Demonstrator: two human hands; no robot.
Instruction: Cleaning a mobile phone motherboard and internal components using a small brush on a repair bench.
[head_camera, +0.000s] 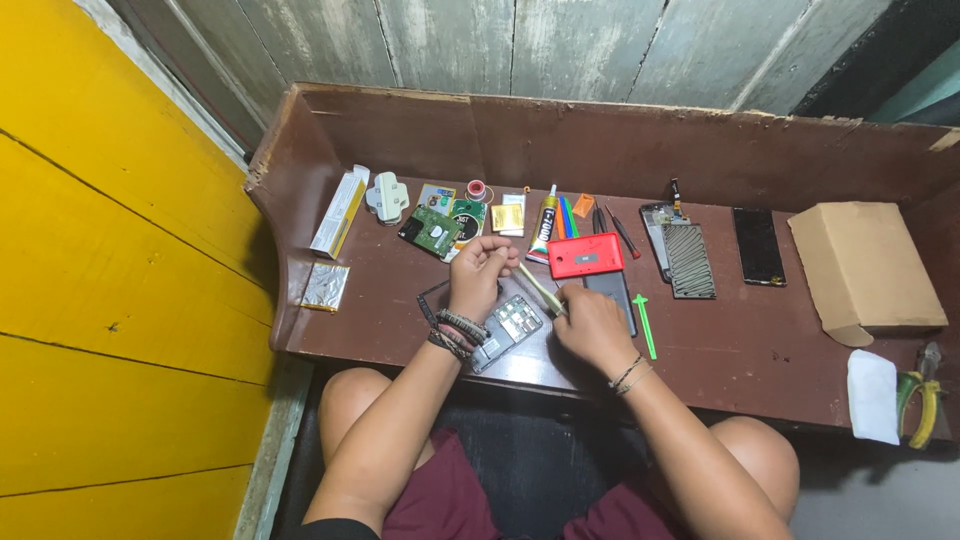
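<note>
A brown wooden bench (760, 350) is carrying a cardboard box (865, 265) at right, a red phone cover (585, 255) mid-frame, and a circuit board (432, 230) upper left.

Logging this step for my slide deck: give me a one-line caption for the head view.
Left hand and right hand share a thin pale stick tool above an opened phone body on the brown wooden bench.

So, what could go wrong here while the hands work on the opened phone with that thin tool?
The right hand holds a thin tool over the opened phone, whose circuit board is bare; a slip might scratch it. The phone lies close to the table front edge, so a push could drop it. The glue tube and screwdrivers crowd near the left hand and may get knocked.
</note>
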